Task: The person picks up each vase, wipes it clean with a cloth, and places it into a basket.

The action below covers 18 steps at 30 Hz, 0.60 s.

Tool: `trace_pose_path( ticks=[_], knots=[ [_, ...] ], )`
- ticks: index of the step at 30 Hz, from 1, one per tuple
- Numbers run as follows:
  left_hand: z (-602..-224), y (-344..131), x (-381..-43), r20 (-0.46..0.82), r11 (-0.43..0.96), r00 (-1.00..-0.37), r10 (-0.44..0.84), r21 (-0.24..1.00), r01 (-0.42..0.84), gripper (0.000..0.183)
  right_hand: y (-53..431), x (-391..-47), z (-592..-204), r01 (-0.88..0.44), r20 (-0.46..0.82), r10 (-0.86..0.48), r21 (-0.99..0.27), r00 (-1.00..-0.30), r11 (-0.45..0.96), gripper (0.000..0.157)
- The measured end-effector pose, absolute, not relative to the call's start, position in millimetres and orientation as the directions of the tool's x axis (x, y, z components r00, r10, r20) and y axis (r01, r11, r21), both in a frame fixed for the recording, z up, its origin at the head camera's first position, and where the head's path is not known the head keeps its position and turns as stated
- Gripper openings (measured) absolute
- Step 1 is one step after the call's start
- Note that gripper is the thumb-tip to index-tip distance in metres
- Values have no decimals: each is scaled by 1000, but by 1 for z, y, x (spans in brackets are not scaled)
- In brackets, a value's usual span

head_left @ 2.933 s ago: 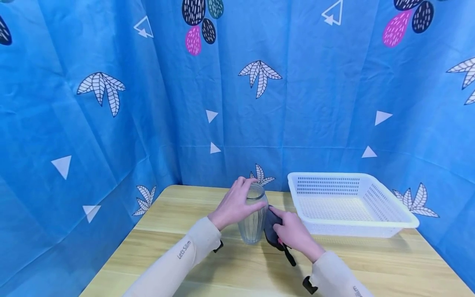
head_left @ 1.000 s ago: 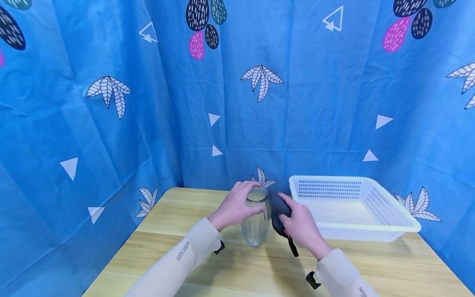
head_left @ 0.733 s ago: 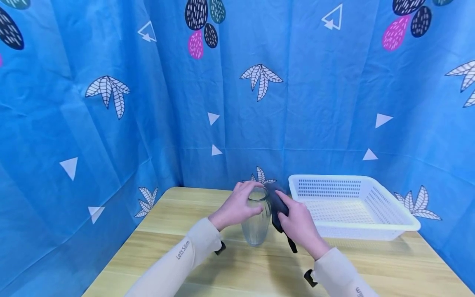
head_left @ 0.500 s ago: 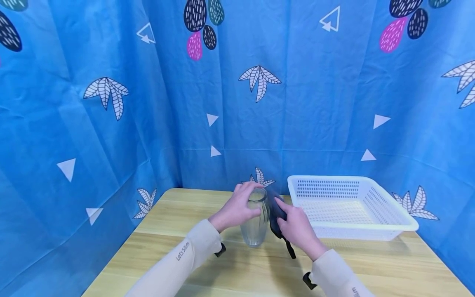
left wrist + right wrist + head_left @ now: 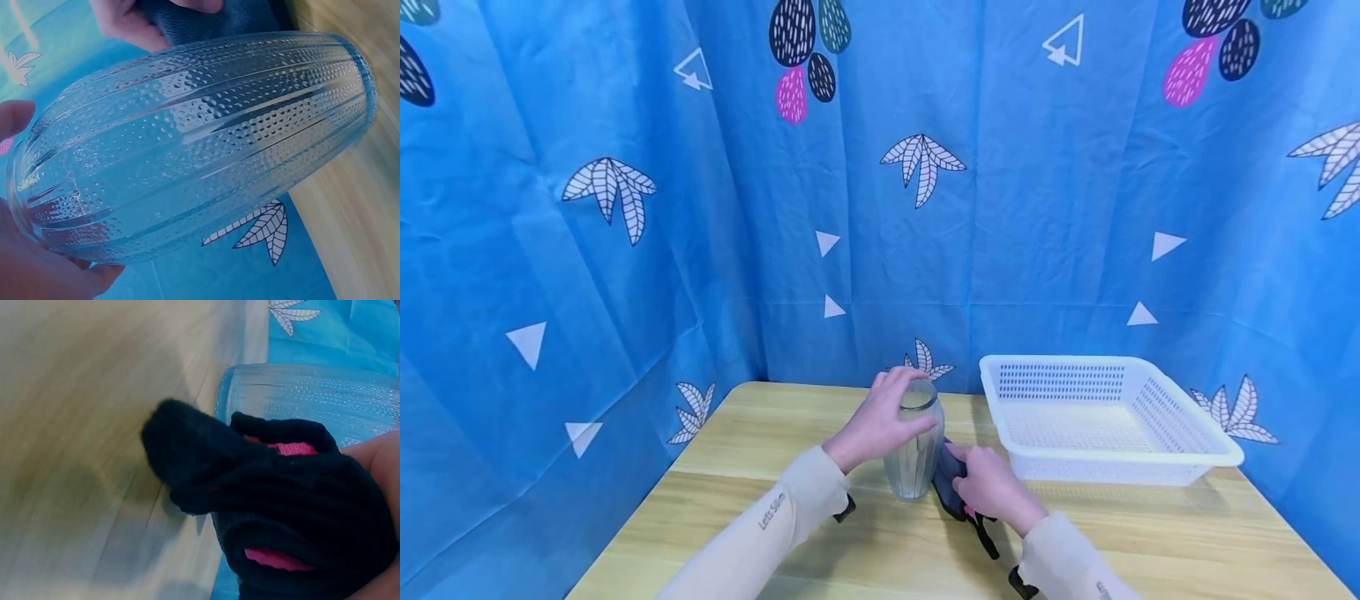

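Note:
A clear ribbed glass vase with a dimpled surface stands upright on the table. My left hand grips it near the mouth, fingers and thumb curled round the rim; in the left wrist view the vase fills most of the picture. My right hand holds a bunched dark cloth against the vase's right side, low on its wall. In the right wrist view this cloth shows black folds with bright pink inside, and a loose end hangs down. The cloth hides part of the vase there.
A white perforated plastic basket stands at the back right of the wooden table. Blue patterned curtains enclose the table's back and sides.
My right hand carried the cloth up along the vase's right side to near the rim, then back down to its lower wall. The left hand keeps its hold on the mouth.

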<state>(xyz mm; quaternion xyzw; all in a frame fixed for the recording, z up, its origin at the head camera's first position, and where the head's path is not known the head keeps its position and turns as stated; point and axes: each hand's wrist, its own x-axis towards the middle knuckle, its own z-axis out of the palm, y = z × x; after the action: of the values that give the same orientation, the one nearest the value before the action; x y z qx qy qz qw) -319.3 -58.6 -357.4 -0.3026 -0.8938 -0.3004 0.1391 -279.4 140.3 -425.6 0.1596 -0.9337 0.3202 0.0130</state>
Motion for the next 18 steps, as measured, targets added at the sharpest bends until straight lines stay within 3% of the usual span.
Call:
trace_pose_path(
  ticks=[10,14,18],
  knots=[
    [-362,-58,-318,448,680,-791,416,424,598,66,143,-271,-402,-261,211,-159,-663,-964,702,60],
    [-357,-59,-317,462,688,-786,411,408,600,67,144,-268,-380,-311,353,-96,-626,-931,715,60],
    [-353,-58,-318,436,633,-785,440,469,616,65,145,-266,-364,-385,482,-94,-552,-871,740,59]
  ],
)
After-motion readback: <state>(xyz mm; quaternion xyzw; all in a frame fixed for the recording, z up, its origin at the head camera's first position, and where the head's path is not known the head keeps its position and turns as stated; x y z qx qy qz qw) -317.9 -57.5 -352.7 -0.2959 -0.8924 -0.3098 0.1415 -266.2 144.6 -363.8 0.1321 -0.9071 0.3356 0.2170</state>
